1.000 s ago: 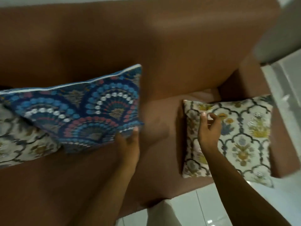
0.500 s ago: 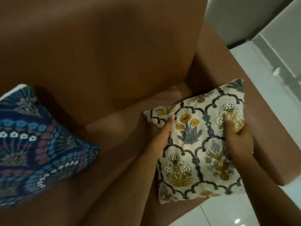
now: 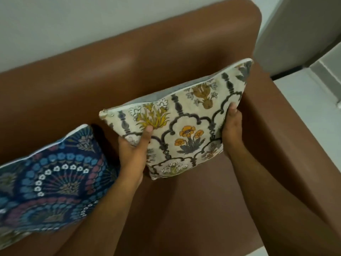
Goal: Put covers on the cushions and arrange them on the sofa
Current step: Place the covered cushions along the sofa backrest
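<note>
A cream cushion with yellow and grey flowers stands upright against the backrest of the brown sofa, near its right armrest. My left hand grips the cushion's left edge, thumb on the front. My right hand grips its right edge. A grey inner pad shows at the cushion's top opening. A blue cushion with fan patterns leans on the backrest to the left, apart from my hands.
The sofa's right armrest runs beside the cream cushion. A white wall is behind the sofa. White floor tiles and a grey panel lie to the right.
My left hand left the blue cushion and joined my right on the cream one. Together they lifted it from lying flat on the seat to standing against the backrest.
</note>
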Demonstrator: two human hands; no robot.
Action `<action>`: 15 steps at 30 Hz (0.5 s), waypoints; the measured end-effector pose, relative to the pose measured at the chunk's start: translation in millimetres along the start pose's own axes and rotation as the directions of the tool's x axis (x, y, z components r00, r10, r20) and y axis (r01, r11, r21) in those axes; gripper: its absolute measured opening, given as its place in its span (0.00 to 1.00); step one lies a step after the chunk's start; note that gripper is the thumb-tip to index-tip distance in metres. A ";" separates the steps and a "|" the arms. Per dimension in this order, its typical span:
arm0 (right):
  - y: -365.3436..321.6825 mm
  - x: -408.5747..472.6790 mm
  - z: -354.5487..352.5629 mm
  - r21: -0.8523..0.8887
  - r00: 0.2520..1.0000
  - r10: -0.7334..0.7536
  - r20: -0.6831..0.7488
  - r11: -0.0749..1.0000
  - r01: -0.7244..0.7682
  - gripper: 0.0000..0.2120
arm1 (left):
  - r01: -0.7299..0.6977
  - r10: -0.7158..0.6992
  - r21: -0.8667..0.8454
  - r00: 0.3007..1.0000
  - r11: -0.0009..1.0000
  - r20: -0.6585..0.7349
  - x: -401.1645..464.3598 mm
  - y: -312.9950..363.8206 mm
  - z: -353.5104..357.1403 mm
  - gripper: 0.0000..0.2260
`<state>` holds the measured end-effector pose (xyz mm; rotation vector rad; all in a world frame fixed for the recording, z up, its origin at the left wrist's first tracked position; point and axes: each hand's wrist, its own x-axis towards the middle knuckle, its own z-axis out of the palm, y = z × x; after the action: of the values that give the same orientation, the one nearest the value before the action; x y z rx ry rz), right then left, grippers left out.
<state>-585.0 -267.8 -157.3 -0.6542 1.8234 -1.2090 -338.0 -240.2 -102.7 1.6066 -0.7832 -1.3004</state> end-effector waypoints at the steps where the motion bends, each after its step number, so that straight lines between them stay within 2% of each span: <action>1: -1.4 1.8 2.3 -0.019 1.000 0.008 -0.006 1.000 -0.008 0.51 | -0.014 0.014 0.014 0.999 1.000 0.030 5.8 2.6 -3.9 0.25; 4: -4.2 -11.8 4.0 -0.104 0.996 -0.005 -0.089 0.995 -0.004 0.52 | -0.013 0.003 0.135 0.997 0.991 0.075 6.7 4.9 -19.1 0.22; 6: -5.8 -37.2 11.0 -0.162 0.971 0.002 -0.238 0.986 -0.042 0.49 | 0.041 -0.058 0.220 0.996 0.975 0.070 -3.6 8.2 -38.2 0.28; 8: -8.1 -80.4 30.2 -0.190 0.929 -0.097 -0.358 0.981 0.030 0.41 | 0.067 -0.087 0.291 0.995 0.954 0.053 -20.2 15.2 -66.2 0.37; 9: -6.7 -105.6 42.9 -0.207 0.918 -0.175 -0.356 0.973 0.105 0.41 | 0.048 -0.067 0.315 0.997 0.948 0.047 -28.6 18.6 -81.9 0.36; 10: -6.4 -136.6 62.0 -0.219 0.925 -0.221 -0.309 0.963 0.157 0.40 | 0.016 -0.030 0.339 0.999 0.940 0.036 -39.6 24.5 -103.5 0.33; 13: 4.9 -238.8 133.7 -0.202 0.988 -0.154 -0.005 0.968 0.150 0.37 | -0.097 0.128 0.418 0.991 0.903 -0.047 -73.4 42.5 -183.7 0.23; 15: 8.5 -308.1 186.7 -0.206 0.960 -0.168 0.224 0.955 0.215 0.33 | -0.132 0.218 0.453 0.966 0.882 -0.143 -90.3 49.4 -249.1 0.18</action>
<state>-265.5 -114.5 -91.8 -1.0689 1.7685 -1.0188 -116.4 -117.7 -10.4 1.9286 -1.1326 -0.8580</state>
